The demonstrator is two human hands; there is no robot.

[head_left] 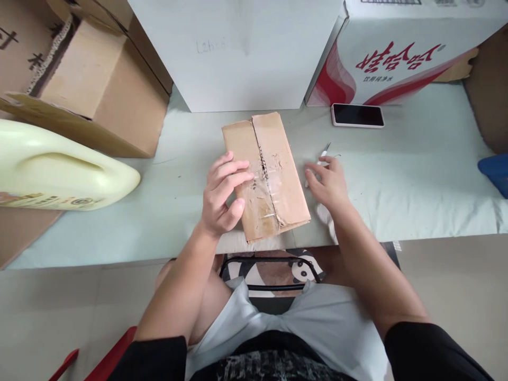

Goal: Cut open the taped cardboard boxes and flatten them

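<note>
A worn, flattish cardboard box lies at a slant on the covered table, its top flaps meeting at a torn seam with clear tape over part of it. My left hand rests at the box's left side, fingers stretched onto the top and thumb apart by the near left edge. Just right of the box, my right hand hovers over or touches a slim white tool with a thin pointed tip. Its fingers look loosely bent and apart, and they cover the tool's middle. Whether they touch it cannot be told.
A large white box and a red-and-white printed carton stand behind. A phone lies before the carton. At left are a cardboard box and a pale yellow bottle. Something white and crumpled lies by my right wrist.
</note>
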